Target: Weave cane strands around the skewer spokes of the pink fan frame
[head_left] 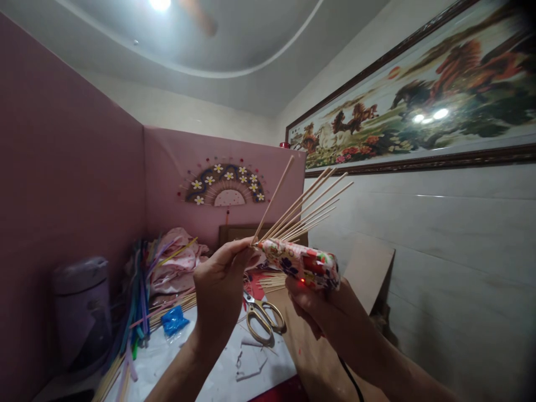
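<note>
Right hand (322, 306) grips glue gun (299, 261); left hand (223, 272) pinches fanned sticks (298, 204) — best held steady, nozzle (260, 245) close.

Offers no readable text or numbers; shows just tiny, illegible marks (295, 130) on the framed picture (412, 100).

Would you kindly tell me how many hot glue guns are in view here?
1: the floral-patterned hot glue gun in the right hand, its nozzle near the lower ends of the wooden sticks in the left hand. Others could be hidden behind the hands.
</note>
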`<state>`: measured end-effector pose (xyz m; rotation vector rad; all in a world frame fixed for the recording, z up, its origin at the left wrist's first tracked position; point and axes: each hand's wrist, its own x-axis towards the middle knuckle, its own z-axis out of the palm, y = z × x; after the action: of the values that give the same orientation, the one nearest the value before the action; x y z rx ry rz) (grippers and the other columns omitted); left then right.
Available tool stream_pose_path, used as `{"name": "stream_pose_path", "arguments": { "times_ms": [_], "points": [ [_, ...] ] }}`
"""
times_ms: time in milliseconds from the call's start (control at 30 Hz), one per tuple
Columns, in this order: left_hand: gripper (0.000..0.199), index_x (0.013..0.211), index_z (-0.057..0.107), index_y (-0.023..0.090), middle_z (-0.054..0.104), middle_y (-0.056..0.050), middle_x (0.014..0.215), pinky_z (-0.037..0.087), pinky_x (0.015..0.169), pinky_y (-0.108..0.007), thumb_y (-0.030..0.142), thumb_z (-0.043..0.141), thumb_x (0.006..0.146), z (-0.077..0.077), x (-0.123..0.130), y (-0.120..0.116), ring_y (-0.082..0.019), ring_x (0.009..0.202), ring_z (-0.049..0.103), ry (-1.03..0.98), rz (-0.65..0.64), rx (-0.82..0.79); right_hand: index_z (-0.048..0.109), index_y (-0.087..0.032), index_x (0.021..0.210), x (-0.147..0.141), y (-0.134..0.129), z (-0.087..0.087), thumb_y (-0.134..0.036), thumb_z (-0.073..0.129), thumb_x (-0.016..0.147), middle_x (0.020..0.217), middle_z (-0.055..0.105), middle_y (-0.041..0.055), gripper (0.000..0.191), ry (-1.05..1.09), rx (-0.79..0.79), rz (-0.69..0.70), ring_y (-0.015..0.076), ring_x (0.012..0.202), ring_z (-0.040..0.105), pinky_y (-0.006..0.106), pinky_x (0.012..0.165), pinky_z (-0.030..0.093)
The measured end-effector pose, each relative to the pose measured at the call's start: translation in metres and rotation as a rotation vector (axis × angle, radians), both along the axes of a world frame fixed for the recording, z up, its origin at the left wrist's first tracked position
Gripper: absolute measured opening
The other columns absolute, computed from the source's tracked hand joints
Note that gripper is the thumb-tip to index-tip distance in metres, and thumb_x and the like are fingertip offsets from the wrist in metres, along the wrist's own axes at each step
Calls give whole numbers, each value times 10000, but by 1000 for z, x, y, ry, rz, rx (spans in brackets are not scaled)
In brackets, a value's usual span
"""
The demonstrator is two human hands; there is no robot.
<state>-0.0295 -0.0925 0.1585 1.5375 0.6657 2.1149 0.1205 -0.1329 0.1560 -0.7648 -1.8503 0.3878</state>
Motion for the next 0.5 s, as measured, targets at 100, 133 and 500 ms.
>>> {"name": "stream_pose_path", "arguments": {
  "times_ms": [100, 133, 500],
  "points": [
    [107, 778, 717, 190, 706, 6, 702, 570, 605, -210, 151, 638, 717, 0, 0, 1, -127, 624, 669, 14, -1, 1, 584, -211, 679, 1, 2, -5, -279, 500, 844, 450, 445, -46, 197, 9, 19, -19, 84, 394, 421, 205, 382, 385],
    [105, 780, 715, 191, 707, 8, 705, 569, 604, -206, 153, 637, 720, -1, 0, 1, -124, 624, 668, 17, 1, 5, 584, -210, 682, 2, 3, -6, -283, 501, 843, 450, 442, -47, 195, 18, 23, -20, 84, 394, 417, 202, 374, 379],
    [99, 803, 701, 181, 716, 1, 776, 582, 632, -258, 155, 631, 737, -18, -6, 15, -138, 663, 673, 45, 58, 71, 569, -171, 740, -3, 7, -20, -325, 479, 855, 479, 402, -56, 212, 80, -113, 62, 71, 423, 375, 192, 392, 351]
  ]
}}
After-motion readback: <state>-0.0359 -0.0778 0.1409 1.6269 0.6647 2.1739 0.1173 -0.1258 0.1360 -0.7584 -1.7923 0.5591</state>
